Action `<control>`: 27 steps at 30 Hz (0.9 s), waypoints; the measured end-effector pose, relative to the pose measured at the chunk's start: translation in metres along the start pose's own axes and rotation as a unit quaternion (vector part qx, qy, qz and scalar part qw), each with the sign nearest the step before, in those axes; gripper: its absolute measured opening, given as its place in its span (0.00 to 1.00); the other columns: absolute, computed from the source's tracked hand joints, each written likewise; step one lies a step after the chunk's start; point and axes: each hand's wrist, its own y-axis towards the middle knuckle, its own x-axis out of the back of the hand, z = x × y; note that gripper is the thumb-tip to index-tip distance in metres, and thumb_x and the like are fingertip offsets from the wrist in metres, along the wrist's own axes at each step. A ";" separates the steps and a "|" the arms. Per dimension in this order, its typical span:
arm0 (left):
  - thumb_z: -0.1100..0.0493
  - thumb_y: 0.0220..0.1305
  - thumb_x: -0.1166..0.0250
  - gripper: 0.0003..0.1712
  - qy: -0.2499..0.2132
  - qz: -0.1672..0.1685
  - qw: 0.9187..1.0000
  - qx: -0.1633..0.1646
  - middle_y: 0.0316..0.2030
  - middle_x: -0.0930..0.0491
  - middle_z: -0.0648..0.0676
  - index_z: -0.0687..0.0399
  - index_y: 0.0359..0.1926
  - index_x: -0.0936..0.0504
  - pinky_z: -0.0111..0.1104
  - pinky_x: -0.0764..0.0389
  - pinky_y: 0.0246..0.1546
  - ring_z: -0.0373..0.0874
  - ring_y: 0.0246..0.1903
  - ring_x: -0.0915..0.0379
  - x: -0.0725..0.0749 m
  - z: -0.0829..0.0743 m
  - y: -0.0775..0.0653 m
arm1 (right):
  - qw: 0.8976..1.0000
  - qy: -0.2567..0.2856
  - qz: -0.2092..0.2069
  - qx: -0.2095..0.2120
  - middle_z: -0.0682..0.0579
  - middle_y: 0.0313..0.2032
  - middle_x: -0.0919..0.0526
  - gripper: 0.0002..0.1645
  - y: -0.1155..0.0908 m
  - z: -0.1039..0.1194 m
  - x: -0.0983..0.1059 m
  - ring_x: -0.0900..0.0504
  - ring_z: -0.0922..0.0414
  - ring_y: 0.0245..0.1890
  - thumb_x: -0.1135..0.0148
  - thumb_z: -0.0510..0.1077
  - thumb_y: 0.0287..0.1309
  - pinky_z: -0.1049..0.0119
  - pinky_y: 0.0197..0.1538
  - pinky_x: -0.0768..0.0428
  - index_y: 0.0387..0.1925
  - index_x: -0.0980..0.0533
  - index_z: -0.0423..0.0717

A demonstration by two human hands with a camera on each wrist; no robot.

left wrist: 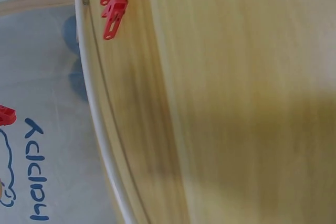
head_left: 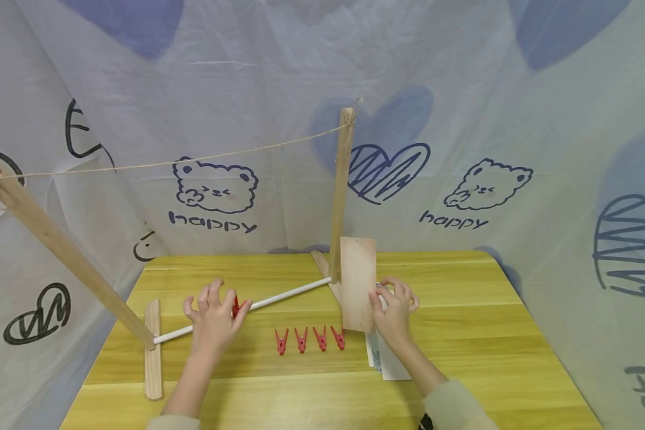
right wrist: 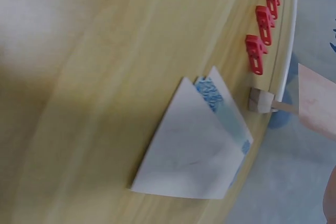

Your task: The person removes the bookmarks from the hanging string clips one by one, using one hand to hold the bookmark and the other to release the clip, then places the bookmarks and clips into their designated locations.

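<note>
Between the thumb and fingertips of my left hand [head_left: 214,325] is a red clothespin [head_left: 236,307]; its end also shows at the left edge of the left wrist view. My right hand [head_left: 393,313] pinches the right edge of a plain pinkish-beige card [head_left: 358,283], held upright over the table. Part of that card shows at the right edge of the right wrist view. Below the right hand lies a small pile of cards [right wrist: 189,145], a pale one on top and a blue-patterned one showing beneath. Several red clothespins [head_left: 301,340] lie in a row between the hands.
A wooden stand has a left post [head_left: 70,251] and a right post [head_left: 341,191], with a string [head_left: 215,156] tied between their tops. A white rod [head_left: 290,293] joins the posts low down, behind the clothespins. Printed cloth [head_left: 279,89] surrounds the wooden table [head_left: 478,334].
</note>
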 end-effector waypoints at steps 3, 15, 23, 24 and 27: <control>0.31 0.64 0.64 0.36 0.000 -0.004 1.000 -0.001 0.50 0.39 0.64 0.59 0.29 0.29 0.62 0.52 0.46 0.60 0.51 0.49 -0.005 -0.001 -0.004 | 1.000 -0.010 0.000 -0.007 0.41 0.41 0.27 0.07 -0.005 -0.004 0.002 0.37 0.39 0.51 0.38 0.39 0.51 0.36 0.51 0.58 0.22 0.23 0.39; 0.38 0.59 0.49 0.26 0.001 0.052 0.998 0.036 0.51 0.37 0.63 0.58 0.31 0.28 0.61 0.51 0.48 0.60 0.52 0.46 -0.022 -0.007 -0.024 | 0.999 -0.019 -0.016 -0.030 0.40 0.41 0.27 0.08 -0.024 -0.019 0.012 0.37 0.38 0.50 0.38 0.38 0.50 0.37 0.50 0.58 0.20 0.24 0.39; 0.43 0.54 0.41 0.22 0.008 0.071 0.996 0.052 0.51 0.37 0.62 0.59 0.35 0.25 0.61 0.50 0.48 0.59 0.52 0.45 -0.033 -0.010 -0.034 | 0.999 -0.027 -0.018 -0.044 0.39 0.41 0.26 0.07 -0.033 -0.029 0.017 0.37 0.38 0.50 0.39 0.38 0.49 0.37 0.51 0.58 0.22 0.23 0.38; 0.44 0.54 0.41 0.22 0.008 0.073 0.996 0.054 0.52 0.37 0.62 0.59 0.35 0.25 0.60 0.50 0.49 0.59 0.52 0.45 -0.034 -0.010 -0.034 | 0.998 -0.028 -0.020 -0.046 0.39 0.41 0.26 0.07 -0.035 -0.030 0.018 0.37 0.38 0.50 0.39 0.38 0.49 0.37 0.51 0.58 0.21 0.23 0.38; 0.44 0.55 0.41 0.22 0.012 0.086 0.994 0.062 0.52 0.37 0.62 0.59 0.36 0.24 0.60 0.51 0.49 0.59 0.53 0.46 -0.037 -0.010 -0.036 | 0.998 -0.036 -0.020 -0.054 0.39 0.41 0.26 0.07 -0.039 -0.034 0.020 0.37 0.38 0.50 0.39 0.37 0.50 0.36 0.51 0.58 0.21 0.23 0.38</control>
